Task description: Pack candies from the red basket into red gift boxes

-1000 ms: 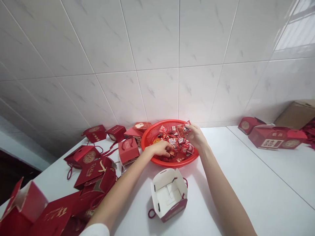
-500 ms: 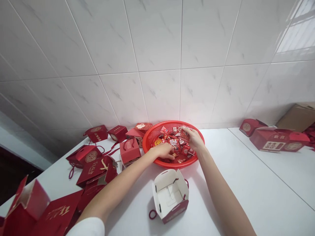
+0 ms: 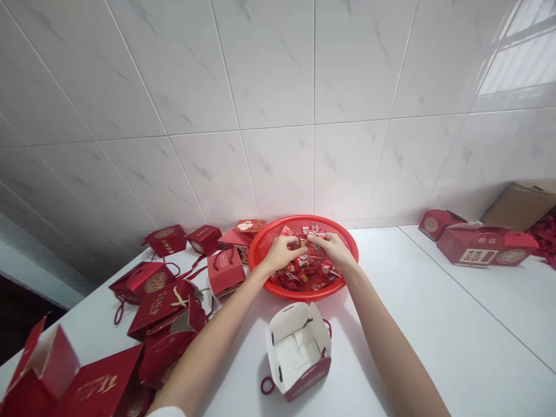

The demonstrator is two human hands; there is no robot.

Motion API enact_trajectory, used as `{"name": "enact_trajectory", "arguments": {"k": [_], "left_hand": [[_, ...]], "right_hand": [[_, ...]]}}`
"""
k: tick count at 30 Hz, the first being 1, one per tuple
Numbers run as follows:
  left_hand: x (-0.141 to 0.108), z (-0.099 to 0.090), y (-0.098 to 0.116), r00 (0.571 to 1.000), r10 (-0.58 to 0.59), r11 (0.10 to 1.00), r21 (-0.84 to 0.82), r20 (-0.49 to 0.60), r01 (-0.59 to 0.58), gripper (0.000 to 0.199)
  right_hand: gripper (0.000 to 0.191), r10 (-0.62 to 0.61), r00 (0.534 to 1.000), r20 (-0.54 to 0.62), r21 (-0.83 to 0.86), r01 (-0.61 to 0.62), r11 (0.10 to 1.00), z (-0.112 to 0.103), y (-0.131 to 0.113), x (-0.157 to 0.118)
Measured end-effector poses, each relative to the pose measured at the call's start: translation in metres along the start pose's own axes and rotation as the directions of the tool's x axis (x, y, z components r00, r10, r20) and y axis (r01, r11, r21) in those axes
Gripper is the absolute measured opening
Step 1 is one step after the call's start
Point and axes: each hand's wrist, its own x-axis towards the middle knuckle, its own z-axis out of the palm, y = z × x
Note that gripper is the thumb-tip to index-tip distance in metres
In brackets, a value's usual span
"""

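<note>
Both my hands are over a red plastic basket (image 3: 353, 272) full of small red wrapped candies (image 3: 317, 278). My right hand (image 3: 336, 252) pinches a flat, clear-edged red candy packet (image 3: 316, 243) between thumb and fingers. Close beside it, my left hand (image 3: 280, 253) is closed, its thumb and forefinger on a small red-and-gold wrapped candy (image 3: 303, 243), partly covered by the fingers. In front of the basket stands an open dark red gift box (image 3: 310, 379) with a white inside. A dark red cord loop (image 3: 267, 385) sticks out from its left side.
Several red gift boxes (image 3: 226, 269) crowd the left of the white table (image 3: 425, 313), some lying tilted with cords. More red boxes (image 3: 471, 246) sit at the right by a brown cardboard box (image 3: 516, 205). A tiled wall (image 3: 278, 168) rises behind the basket.
My left hand has risen from the candies at the front of the basket towards my right hand, now with a candy. My right hand has moved slightly left with its packet.
</note>
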Motion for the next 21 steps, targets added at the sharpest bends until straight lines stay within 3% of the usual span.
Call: {"name": "enact_trajectory", "arguments": {"k": [3,5,8,10,16,21], "left_hand": [[-0.002,0.002,-0.002,0.998,-0.004,1.0,-0.011,0.056,0.005,0.039],[-0.004,0.004,-0.004,0.983,-0.007,1.0,-0.002,0.184,0.007,0.035],[-0.006,0.007,-0.01,0.901,-0.013,0.999,0.036,0.433,-0.002,0.017],[-0.006,0.009,-0.013,0.853,-0.026,0.998,0.064,0.521,-0.008,0.022],[-0.006,0.013,-0.007,0.788,-0.06,0.947,0.284,0.613,-0.148,0.055],[-0.005,0.017,-0.003,0.788,-0.121,0.932,0.342,0.604,-0.12,0.044]], "right_hand": [[0.041,0.024,1.0,-0.013,0.053,-0.024,0.998,0.001,0.002,0.001],[0.041,0.038,0.998,-0.049,0.084,-0.034,0.996,0.0,0.004,0.002],[0.041,0.058,0.991,-0.124,0.131,-0.041,0.991,-0.002,0.005,0.004],[0.041,0.073,0.984,-0.164,0.163,-0.046,0.986,-0.002,0.005,0.005],[0.042,0.119,0.977,-0.177,0.245,-0.074,0.967,0.001,0.002,0.005],[0.044,0.143,0.977,-0.155,0.286,-0.094,0.954,0.002,-0.001,0.004]]}}
